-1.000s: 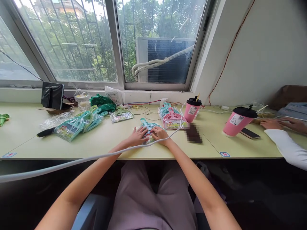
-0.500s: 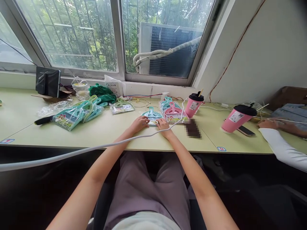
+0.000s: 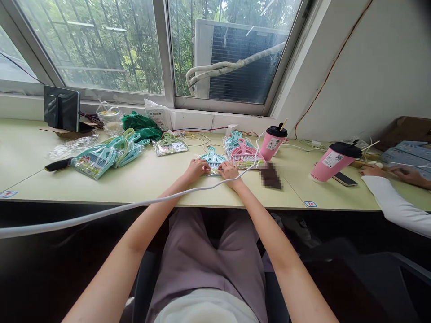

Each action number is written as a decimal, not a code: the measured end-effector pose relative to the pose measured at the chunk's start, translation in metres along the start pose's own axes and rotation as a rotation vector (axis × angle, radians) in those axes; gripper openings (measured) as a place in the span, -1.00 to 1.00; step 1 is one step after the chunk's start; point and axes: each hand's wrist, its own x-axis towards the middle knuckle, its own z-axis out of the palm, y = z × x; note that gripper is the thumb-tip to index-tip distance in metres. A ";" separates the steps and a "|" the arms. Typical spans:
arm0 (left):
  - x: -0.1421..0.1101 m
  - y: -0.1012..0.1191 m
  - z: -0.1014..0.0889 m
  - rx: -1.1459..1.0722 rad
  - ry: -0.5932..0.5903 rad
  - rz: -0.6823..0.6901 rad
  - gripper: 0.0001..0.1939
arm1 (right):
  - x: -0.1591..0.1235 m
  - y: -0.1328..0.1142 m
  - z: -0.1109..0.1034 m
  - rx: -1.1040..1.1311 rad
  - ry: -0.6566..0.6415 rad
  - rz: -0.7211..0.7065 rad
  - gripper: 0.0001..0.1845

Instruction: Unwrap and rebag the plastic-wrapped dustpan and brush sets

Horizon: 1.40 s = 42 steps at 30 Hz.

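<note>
In the head view, a teal mini dustpan and brush set [image 3: 212,155] in clear plastic wrap lies on the table, its handle pointing at the window. My left hand [image 3: 195,169] is closed on the near left edge of the wrap, fingers curled. On the near right edge, my right hand [image 3: 229,171] pinches the same wrap. The fingers partly cover the printed card at the bottom. Just right of it lies a pink wrapped set [image 3: 242,151], with teal sets [image 3: 235,139] behind it. A green wrapped set [image 3: 170,144] sits to the left.
Several wrapped sets [image 3: 101,154] lie left beside a black handle [image 3: 57,165]. Two pink cups [image 3: 272,144] stand on the right. A white cable [image 3: 151,202] crosses before my arms. A co-worker's white sleeve [image 3: 392,197] and a phone [image 3: 345,178] are far right.
Both hands stay at the teal set with slight finger movement. The whole view has shifted a little, so the table sits somewhat higher in the picture.
</note>
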 end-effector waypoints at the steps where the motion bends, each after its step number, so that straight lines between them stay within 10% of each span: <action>1: 0.000 0.002 -0.001 0.020 0.003 0.015 -0.85 | 0.000 0.000 0.000 0.016 -0.012 -0.016 -0.80; 18: -0.008 0.035 -0.007 0.455 0.022 0.393 -0.65 | 0.005 0.000 -0.001 0.043 -0.020 -0.118 -0.84; 23: -0.004 0.027 -0.008 0.005 0.012 0.156 -0.73 | 0.004 -0.002 -0.001 0.012 -0.005 -0.100 -0.85; 28: 0.008 0.006 -0.011 -0.403 0.000 -0.034 -0.40 | 0.004 -0.006 -0.006 0.014 0.009 -0.160 -0.77; 42: 0.014 -0.013 -0.013 -0.447 -0.069 -0.123 -0.36 | -0.008 -0.020 -0.029 -0.188 0.057 -0.391 -0.67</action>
